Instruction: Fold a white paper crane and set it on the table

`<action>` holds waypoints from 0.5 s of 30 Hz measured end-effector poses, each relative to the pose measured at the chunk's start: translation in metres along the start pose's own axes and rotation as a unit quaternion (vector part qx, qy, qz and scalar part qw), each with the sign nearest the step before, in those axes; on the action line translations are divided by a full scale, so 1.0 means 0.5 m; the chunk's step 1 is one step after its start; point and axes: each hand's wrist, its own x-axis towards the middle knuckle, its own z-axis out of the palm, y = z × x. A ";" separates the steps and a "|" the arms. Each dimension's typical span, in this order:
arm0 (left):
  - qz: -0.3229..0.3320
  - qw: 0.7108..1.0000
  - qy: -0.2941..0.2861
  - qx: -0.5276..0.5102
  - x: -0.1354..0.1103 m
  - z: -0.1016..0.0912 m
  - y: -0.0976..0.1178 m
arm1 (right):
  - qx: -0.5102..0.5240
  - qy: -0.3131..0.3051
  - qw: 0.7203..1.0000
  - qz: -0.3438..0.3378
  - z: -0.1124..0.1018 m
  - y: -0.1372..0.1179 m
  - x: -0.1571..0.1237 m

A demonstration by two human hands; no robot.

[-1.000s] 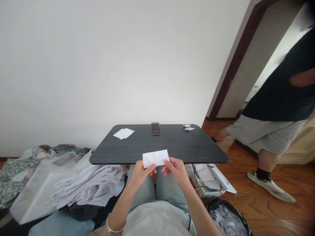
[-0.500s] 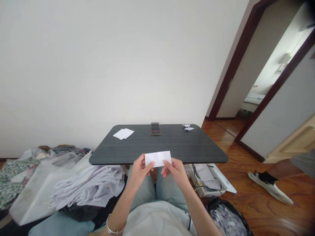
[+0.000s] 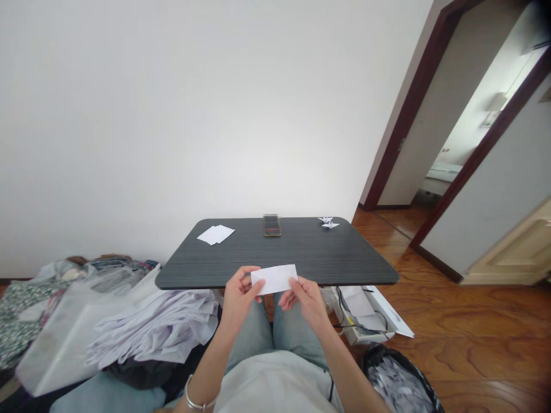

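Note:
A folded white sheet of paper (image 3: 274, 279), a flat rectangle, is stretched between both hands over the near edge of the dark table (image 3: 275, 254). My left hand (image 3: 241, 292) pinches its left end, thumb on top and fingers behind. At the right end my right hand (image 3: 305, 296) grips it the same way, with the lower fingers curled. On the table's far left lies a small stack of white paper (image 3: 216, 234). Folded paper cranes (image 3: 330, 225) rest at the far right.
A phone on a stand (image 3: 271, 225) is at the table's back centre. Clothes and white cloth (image 3: 159, 327) are heaped at the left. Under the table's right side sits a box with papers and cables (image 3: 364, 312). A black bag of paper scraps (image 3: 398, 384) stands nearer me.
The creases that showed on the paper's face are no longer seen; its face now looks plain. The other person's leg at the right has gone out of view.

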 end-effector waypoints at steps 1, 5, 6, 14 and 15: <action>0.001 1.000 0.001 -0.002 0.000 0.000 0.001 | 0.002 0.000 1.000 -0.003 0.001 0.001 0.000; -0.007 1.000 -0.013 -0.005 -0.002 0.004 0.003 | 0.007 0.006 1.000 -0.006 0.003 0.001 -0.001; -0.011 1.000 -0.023 -0.002 -0.003 0.007 0.002 | 0.008 0.007 1.000 -0.006 0.003 0.000 -0.001; -0.001 0.998 -0.027 0.049 -0.007 0.026 -0.007 | 0.000 -0.012 1.000 0.001 0.006 -0.006 -0.003; -0.001 0.998 -0.025 0.051 -0.008 0.026 -0.007 | -0.001 -0.012 1.000 0.001 0.006 -0.006 -0.004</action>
